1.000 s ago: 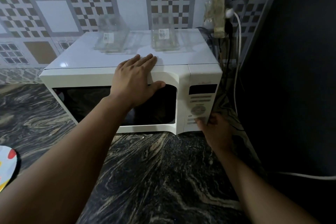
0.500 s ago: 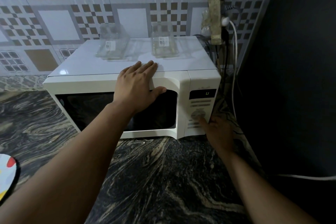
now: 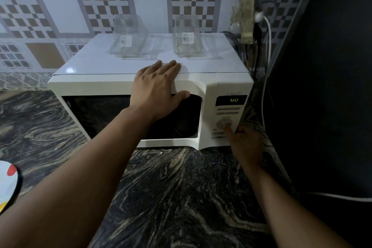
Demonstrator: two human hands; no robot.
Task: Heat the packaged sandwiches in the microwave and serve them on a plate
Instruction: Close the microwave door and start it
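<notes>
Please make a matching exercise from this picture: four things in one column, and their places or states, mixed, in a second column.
1. left hand
2. right hand
3. clear containers
4. display

A. lit green
B. on the microwave top
C. flat on the door's upper edge
D. at the round dial

Pairs: 1-C, 2-D, 3-B, 4-A

Plate (image 3: 9, 183) cut off at left edge; microwave (image 3: 124, 84) interior dark; button labels unreadable.
</notes>
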